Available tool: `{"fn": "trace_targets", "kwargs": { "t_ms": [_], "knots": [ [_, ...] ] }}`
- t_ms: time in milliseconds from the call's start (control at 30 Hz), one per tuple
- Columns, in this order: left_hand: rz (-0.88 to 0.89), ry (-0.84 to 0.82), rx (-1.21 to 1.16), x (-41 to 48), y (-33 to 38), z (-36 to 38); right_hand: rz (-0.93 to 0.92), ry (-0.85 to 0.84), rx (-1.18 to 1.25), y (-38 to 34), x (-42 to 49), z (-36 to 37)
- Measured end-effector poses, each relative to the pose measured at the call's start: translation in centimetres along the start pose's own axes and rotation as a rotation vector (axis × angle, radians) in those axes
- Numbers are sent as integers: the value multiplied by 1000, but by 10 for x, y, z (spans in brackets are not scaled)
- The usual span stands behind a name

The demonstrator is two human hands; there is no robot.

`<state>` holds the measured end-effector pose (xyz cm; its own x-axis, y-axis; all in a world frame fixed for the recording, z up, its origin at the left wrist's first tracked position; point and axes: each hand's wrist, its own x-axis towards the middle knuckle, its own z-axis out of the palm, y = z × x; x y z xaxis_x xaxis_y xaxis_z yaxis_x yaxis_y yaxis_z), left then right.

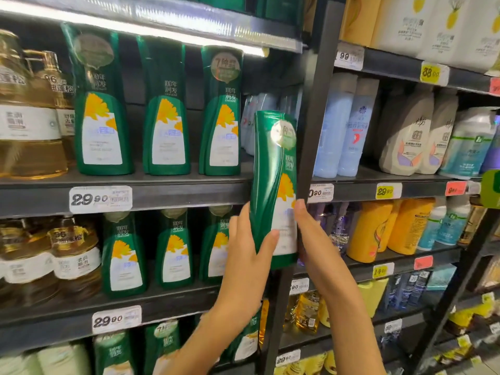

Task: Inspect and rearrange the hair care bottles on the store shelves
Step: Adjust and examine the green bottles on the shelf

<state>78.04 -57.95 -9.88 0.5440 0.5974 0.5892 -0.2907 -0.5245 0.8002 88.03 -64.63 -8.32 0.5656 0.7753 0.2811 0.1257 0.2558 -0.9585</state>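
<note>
I hold a tall green shampoo bottle point(274, 169) with a yellow leaf label upright in front of the shelf's black upright post. My left hand point(250, 247) grips its lower left side. My right hand point(311, 234) presses its lower right side. Three matching green bottles point(162, 109) stand in a row on the shelf point(173, 196) to the left, with a gap at the right end of that row. More green bottles point(173, 247) stand on the shelf below.
Amber pump bottles point(29, 117) fill the far left. Right of the black post point(313, 109) stand light blue bottles point(343, 125), beige pouches point(416, 133) and yellow bottles point(387, 228). Price tags point(100, 198) line the shelf edges.
</note>
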Motion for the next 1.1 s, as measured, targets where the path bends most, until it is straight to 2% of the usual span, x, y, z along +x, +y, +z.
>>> {"fn": "trace_targets", "kwargs": {
  "t_ms": [133,233,300,400,533,633,700,800,900,1033,1100],
  "knots": [
    [-155,-88,-185,-59,-14,-16,101,-144,296,34,-31,5],
    [-203,-135,-186,-87,-26,-29,192,-182,493,59,-45,21],
    [-229,-131,-137,-98,-30,-39,199,-182,519,69,-50,32],
    [-258,-118,-95,-112,-40,-52,219,-190,473,78,-50,43],
    [-328,-12,-39,-126,-48,-63,262,-197,344,85,-47,57],
    [-337,72,163,-132,-49,-65,191,-195,200,90,-45,66],
    [-302,66,290,-136,-45,-63,188,-178,165,92,-42,72],
    [-313,-1,374,-141,-45,-61,197,-201,236,94,-37,82],
    [-359,9,380,-138,-48,-67,217,-225,294,90,-34,95],
    [-366,109,468,-133,-58,-77,265,-206,220,89,-31,117],
    [-327,114,358,-133,-60,-87,304,-155,164,89,-31,123]
  ]
}}
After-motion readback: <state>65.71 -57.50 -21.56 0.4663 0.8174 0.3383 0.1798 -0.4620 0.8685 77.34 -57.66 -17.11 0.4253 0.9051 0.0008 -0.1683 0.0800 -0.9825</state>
